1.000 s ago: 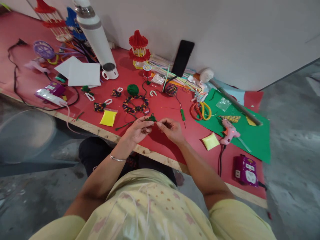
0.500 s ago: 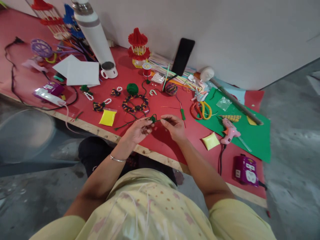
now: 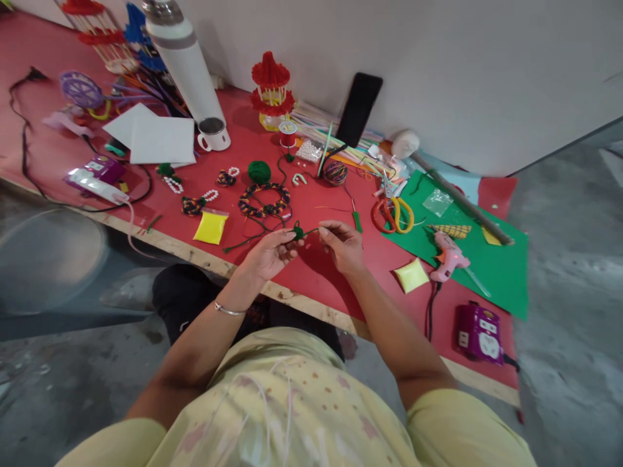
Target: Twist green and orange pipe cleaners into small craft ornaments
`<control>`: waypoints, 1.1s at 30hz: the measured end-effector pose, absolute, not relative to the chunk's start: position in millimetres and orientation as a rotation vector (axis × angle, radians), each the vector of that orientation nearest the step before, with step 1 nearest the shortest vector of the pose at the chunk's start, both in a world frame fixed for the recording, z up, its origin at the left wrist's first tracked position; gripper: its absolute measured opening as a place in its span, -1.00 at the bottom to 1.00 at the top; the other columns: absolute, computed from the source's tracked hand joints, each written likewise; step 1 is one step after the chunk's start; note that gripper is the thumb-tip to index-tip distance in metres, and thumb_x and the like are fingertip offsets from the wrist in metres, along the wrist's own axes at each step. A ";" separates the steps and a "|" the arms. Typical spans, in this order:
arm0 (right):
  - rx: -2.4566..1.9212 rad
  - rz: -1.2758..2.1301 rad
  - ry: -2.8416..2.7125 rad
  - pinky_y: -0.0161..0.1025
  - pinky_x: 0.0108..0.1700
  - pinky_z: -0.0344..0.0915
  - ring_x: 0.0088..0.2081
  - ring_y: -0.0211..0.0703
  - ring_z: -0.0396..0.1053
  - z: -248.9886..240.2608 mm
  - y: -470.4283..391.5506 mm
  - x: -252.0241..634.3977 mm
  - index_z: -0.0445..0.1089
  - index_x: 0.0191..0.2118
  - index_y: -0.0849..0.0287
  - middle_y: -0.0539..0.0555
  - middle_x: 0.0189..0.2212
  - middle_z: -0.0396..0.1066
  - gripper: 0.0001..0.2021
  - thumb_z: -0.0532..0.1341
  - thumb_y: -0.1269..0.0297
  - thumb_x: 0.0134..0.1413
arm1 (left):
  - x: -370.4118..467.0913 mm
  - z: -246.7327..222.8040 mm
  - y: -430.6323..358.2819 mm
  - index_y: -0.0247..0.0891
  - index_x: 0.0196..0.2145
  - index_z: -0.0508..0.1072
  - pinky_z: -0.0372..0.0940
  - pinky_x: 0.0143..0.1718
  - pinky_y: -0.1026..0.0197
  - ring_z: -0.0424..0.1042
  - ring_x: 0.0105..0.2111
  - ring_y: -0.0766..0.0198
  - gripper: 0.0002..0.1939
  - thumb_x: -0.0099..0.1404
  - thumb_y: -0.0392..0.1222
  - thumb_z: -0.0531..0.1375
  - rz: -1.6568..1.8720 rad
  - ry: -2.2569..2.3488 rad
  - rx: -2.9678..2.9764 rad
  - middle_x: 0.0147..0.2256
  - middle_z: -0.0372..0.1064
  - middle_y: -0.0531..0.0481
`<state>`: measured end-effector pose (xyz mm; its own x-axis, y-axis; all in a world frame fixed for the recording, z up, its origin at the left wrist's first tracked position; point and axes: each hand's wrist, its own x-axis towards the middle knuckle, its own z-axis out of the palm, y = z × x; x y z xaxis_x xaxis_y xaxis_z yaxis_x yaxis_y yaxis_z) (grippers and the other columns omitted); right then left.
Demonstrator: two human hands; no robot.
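Green yarn piece (image 3: 298, 232) sits pinched in the left hand's (image 3: 268, 254) fingertips over the red tabletop (image 3: 311, 272), while the right hand (image 3: 342, 248) nips its strand out to the side (a braided ring (image 3: 264, 201) lies just beyond, near a green yarn ball (image 3: 259, 172))
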<state>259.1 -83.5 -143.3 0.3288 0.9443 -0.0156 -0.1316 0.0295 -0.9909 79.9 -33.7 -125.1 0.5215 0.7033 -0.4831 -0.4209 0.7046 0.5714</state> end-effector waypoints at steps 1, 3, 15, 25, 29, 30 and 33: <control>-1.246 1.009 -0.862 -0.30 -0.52 0.22 -0.55 -0.33 0.21 -143.7 -82.8 259.0 0.53 -0.22 0.05 -0.07 -0.51 0.40 -0.67 0.42 -0.01 -0.06 | 79.6 -125.7 -33.5 -0.37 -0.36 0.53 0.32 -0.55 0.46 0.53 -0.41 0.36 -0.91 0.11 -0.36 0.30 0.699 0.758 0.409 -0.40 0.53 -0.09; -1.236 0.986 -0.823 -0.32 -0.53 0.19 -0.55 -0.35 0.20 -144.7 -80.9 259.4 0.53 -0.19 0.05 -0.07 -0.50 0.40 -0.67 0.41 0.01 -0.05 | 79.0 -127.0 -33.4 -0.36 -0.35 0.52 0.34 -0.55 0.45 0.54 -0.41 0.35 -0.91 0.12 -0.36 0.30 0.702 0.758 0.414 -0.40 0.54 -0.07; -1.252 1.034 -0.909 -0.35 -0.52 0.17 -0.54 -0.36 0.24 -143.1 -85.5 260.7 0.57 -0.19 0.06 -0.04 -0.46 0.48 -0.74 0.36 0.05 0.04 | 79.7 -134.0 -35.2 -0.40 -0.30 0.56 0.40 -0.47 0.33 0.54 -0.42 0.27 -0.78 0.03 -0.32 0.30 0.725 0.776 0.601 -0.38 0.55 -0.14; -1.333 1.079 -1.047 -0.28 -0.34 0.40 -0.40 -0.25 0.46 -141.2 -85.8 254.5 0.55 -0.19 0.12 0.03 -0.36 0.56 -0.66 0.42 0.03 -0.05 | 87.5 -132.1 -56.0 -0.25 -0.25 0.61 0.40 0.06 0.07 0.50 -0.02 0.13 -0.81 0.23 -0.34 0.20 1.054 0.865 1.893 0.07 0.45 -0.20; -1.288 1.180 -0.978 -0.29 -0.43 0.41 -0.45 -0.24 0.47 -145.4 -85.3 256.0 0.55 -0.15 0.11 0.02 -0.40 0.57 -0.66 0.40 0.05 -0.04 | 88.6 -137.6 -55.6 -0.22 -0.20 0.60 0.47 -0.05 0.13 0.51 -0.03 0.15 -0.80 0.30 -0.25 0.18 1.126 0.990 1.776 0.02 0.47 -0.16; -1.274 1.188 -0.966 -0.29 -0.42 0.42 -0.44 -0.23 0.48 -145.6 -85.5 255.6 0.55 -0.14 0.10 0.02 -0.41 0.57 -0.66 0.40 0.07 -0.04 | 89.1 -138.8 -54.7 -0.22 -0.21 0.60 0.48 -0.08 0.15 0.50 -0.03 0.15 -0.82 0.29 -0.23 0.20 1.144 1.014 1.739 0.00 0.47 -0.15; -1.254 1.191 -0.923 -0.30 -0.44 0.42 -0.45 -0.23 0.49 -144.5 -86.1 252.9 0.55 -0.16 0.10 0.01 -0.43 0.57 -0.70 0.39 0.09 -0.01 | 91.7 -140.3 -51.3 -0.24 -0.19 0.57 0.50 -0.24 0.22 0.53 -0.13 0.18 -0.80 0.20 -0.19 0.29 1.148 1.095 1.570 -0.08 0.50 -0.14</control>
